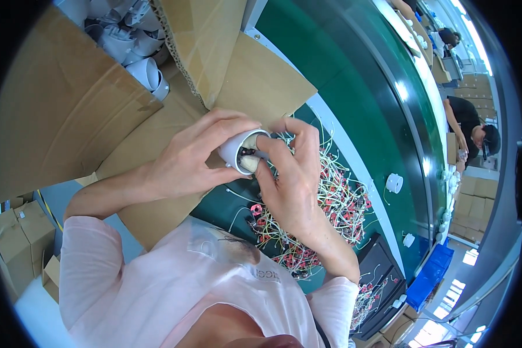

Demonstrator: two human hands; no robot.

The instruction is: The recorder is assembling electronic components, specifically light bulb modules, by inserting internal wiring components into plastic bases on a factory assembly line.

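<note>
Find the cup [229, 152] raised between the open carton [69, 110] and the heap of wires [345, 203], mouth turned toward the right hand [293, 177]. Note the left hand [194, 152] curled snugly around the outer wall, fingers over the top and thumb below. Note the right hand half closed, with thumb and forefinger at the mouth, next to a small black part [248, 152] inside; impossible to tell whether pinched or merely touched. Expect light weight and a stiff shell, probably smooth enough to slip a little, perhaps liable to crack if dropped. Best taken by the round outer wall, leaving the mouth free; treat the black part more gently, as likely more delicate. As for materials: white plastic, by the look of it, around a cream inside; matte brown cardboard with a raw corrugated edge; thin, pale, tangled wires with small red blocks on a smooth green counter [216, 206]; more wires in a flat black tray [377, 252]; other white cups [145, 72] jumbled in the carton.
</note>
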